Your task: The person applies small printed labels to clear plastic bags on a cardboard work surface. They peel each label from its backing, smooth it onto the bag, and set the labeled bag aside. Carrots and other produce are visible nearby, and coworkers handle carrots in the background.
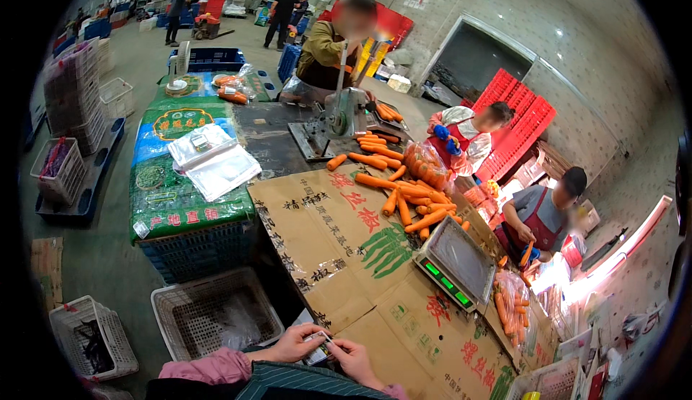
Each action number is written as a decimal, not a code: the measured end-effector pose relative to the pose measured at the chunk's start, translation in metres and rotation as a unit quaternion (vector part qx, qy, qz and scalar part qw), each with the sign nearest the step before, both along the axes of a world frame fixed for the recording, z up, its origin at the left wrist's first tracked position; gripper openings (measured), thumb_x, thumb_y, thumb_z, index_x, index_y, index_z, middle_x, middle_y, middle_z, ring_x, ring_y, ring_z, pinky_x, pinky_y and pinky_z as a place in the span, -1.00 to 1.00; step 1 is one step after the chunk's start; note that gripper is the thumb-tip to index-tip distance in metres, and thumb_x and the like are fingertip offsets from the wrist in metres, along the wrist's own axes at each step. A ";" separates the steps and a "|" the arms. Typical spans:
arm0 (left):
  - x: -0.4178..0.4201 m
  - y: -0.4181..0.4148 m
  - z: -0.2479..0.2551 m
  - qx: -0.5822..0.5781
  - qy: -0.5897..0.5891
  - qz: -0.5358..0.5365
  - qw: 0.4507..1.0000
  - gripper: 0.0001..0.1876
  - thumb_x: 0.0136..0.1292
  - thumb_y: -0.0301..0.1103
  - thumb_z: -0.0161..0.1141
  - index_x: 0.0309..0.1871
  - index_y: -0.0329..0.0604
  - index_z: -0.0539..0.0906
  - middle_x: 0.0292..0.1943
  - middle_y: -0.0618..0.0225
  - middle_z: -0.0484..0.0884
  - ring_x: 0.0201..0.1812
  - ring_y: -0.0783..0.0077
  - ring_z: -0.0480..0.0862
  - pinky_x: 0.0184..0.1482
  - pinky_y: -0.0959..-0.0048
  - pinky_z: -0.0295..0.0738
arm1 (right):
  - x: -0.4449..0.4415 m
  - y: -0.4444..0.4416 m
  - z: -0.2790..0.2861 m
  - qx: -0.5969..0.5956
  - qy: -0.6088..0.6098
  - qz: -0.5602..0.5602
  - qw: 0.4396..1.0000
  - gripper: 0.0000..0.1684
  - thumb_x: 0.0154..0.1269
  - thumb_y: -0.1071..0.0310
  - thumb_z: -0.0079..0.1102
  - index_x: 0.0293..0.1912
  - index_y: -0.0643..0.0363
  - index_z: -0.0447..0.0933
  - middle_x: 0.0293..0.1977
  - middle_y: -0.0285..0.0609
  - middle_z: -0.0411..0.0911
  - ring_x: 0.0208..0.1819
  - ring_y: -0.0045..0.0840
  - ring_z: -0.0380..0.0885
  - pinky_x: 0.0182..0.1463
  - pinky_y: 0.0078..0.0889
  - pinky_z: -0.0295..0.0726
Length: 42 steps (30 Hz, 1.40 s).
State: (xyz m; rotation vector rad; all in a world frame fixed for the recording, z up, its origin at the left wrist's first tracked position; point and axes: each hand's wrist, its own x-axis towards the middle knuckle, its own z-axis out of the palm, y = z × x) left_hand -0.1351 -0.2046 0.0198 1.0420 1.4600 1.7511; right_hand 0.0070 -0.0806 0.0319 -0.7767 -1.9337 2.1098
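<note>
My left hand [294,344] grips a small flat item with a printed face [316,350], perhaps a packet or a stack of labels. The fingertips of my right hand [357,365] pinch its upper right corner. Both hands are at the near edge of a table covered with flattened cardboard [357,297]. Farther along the cardboard stands a digital scale [459,262] with a bare pan and lit green displays. Loose carrots [416,200] are heaped just behind it.
Stacked clear plastic bags [216,162] lie on the green-covered surface at left. A white plastic crate [216,313] stands below, beside a smaller crate [94,340]. A metal lever press [340,119] stands beyond the carrots. Co-workers [459,138] handle carrots across the table; bagged carrots [511,308] lie right.
</note>
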 end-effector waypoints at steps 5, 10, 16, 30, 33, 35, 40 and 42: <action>0.015 0.016 -0.022 0.006 -0.022 -0.001 1.000 -0.83 0.28 -0.35 0.23 -0.20 -0.28 0.67 -0.35 0.30 0.64 -0.29 0.56 0.58 -0.24 0.53 0.47 | 0.012 0.010 -0.002 0.017 0.007 0.013 1.000 -0.76 0.36 0.33 0.17 -0.11 0.32 0.60 -0.39 -0.34 0.59 -0.41 -0.78 0.49 -0.33 -0.73 0.47; 0.027 0.022 -0.020 -0.037 -0.053 0.036 0.997 -0.82 0.23 -0.32 0.29 -0.30 -0.29 0.66 -0.47 0.39 0.63 -0.40 0.68 0.52 -0.35 0.58 0.45 | 0.018 0.026 -0.008 0.086 0.020 0.034 0.996 -0.75 0.34 0.31 0.20 -0.11 0.31 0.60 -0.40 -0.37 0.59 -0.43 -0.79 0.46 -0.36 -0.73 0.44; 0.036 0.034 -0.038 -0.037 -0.014 0.109 0.993 -0.75 0.19 -0.28 0.34 -0.45 -0.30 0.62 -0.61 0.43 0.59 -0.50 0.74 0.45 -0.49 0.58 0.37 | 0.017 0.043 0.001 0.094 0.005 0.071 0.993 -0.76 0.33 0.33 0.21 -0.14 0.32 0.63 -0.40 -0.35 0.60 -0.41 -0.80 0.46 -0.35 -0.73 0.44; 0.052 0.046 -0.015 -0.148 -0.067 0.140 0.977 -0.75 0.28 -0.26 0.26 -0.34 -0.32 0.62 -0.52 0.44 0.60 -0.44 0.71 0.49 -0.42 0.58 0.42 | 0.016 0.071 -0.018 -0.026 0.011 0.060 0.998 -0.79 0.32 0.38 0.21 -0.16 0.34 0.61 -0.36 -0.31 0.62 -0.34 -0.73 0.50 -0.28 -0.68 0.46; 0.054 0.049 -0.022 -0.124 -0.070 0.150 0.978 -0.76 0.29 -0.27 0.24 -0.24 -0.33 0.63 -0.45 0.41 0.63 -0.39 0.69 0.52 -0.36 0.57 0.47 | 0.013 0.075 -0.016 -0.020 0.013 0.071 0.997 -0.78 0.32 0.38 0.20 -0.15 0.34 0.61 -0.36 -0.30 0.61 -0.34 -0.73 0.50 -0.27 -0.68 0.46; 0.054 0.050 -0.023 -0.119 -0.067 0.151 0.979 -0.76 0.29 -0.28 0.24 -0.20 -0.33 0.64 -0.42 0.40 0.65 -0.37 0.68 0.54 -0.33 0.57 0.48 | 0.013 0.078 -0.019 -0.037 -0.002 0.080 0.996 -0.78 0.33 0.38 0.19 -0.14 0.35 0.60 -0.36 -0.30 0.61 -0.33 -0.73 0.50 -0.26 -0.68 0.46; 0.054 0.051 -0.029 -0.106 -0.070 0.151 0.980 -0.76 0.28 -0.29 0.25 -0.18 -0.33 0.63 -0.40 0.39 0.66 -0.35 0.67 0.55 -0.31 0.55 0.49 | 0.012 0.078 -0.020 -0.034 0.003 0.081 0.996 -0.77 0.33 0.37 0.19 -0.13 0.34 0.60 -0.37 -0.32 0.61 -0.34 -0.74 0.49 -0.26 -0.69 0.46; 0.054 0.051 -0.033 -0.110 -0.062 0.152 0.980 -0.76 0.28 -0.28 0.25 -0.18 -0.33 0.63 -0.40 0.39 0.66 -0.35 0.67 0.55 -0.31 0.55 0.49 | 0.012 0.078 -0.020 -0.038 0.001 0.081 0.996 -0.77 0.33 0.36 0.19 -0.13 0.34 0.61 -0.37 -0.33 0.60 -0.35 -0.74 0.48 -0.27 -0.69 0.45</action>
